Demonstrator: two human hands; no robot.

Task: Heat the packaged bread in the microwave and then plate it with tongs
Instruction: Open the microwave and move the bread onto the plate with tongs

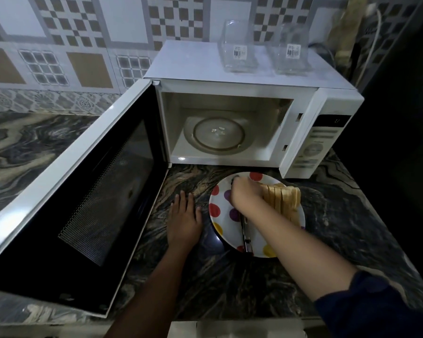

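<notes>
1. Because the bread slices [282, 198] stand on edge in a leaning row at the right of the spotted plate [219, 211], a nudge from the right hand [244, 191] could topple them toward the rim.
2. Tongs [244, 236]: lying on the plate beneath the right wrist, one end at the near rim; liable to slide off.
3. Right hand: over the plate, against the bread; its grip cannot be told. Left hand [185, 215]: flat, fingers straight, on the desk [327, 228].
4. Bread: pale, sliced, no wrapper visible; plated before the open microwave [181, 67].
</notes>
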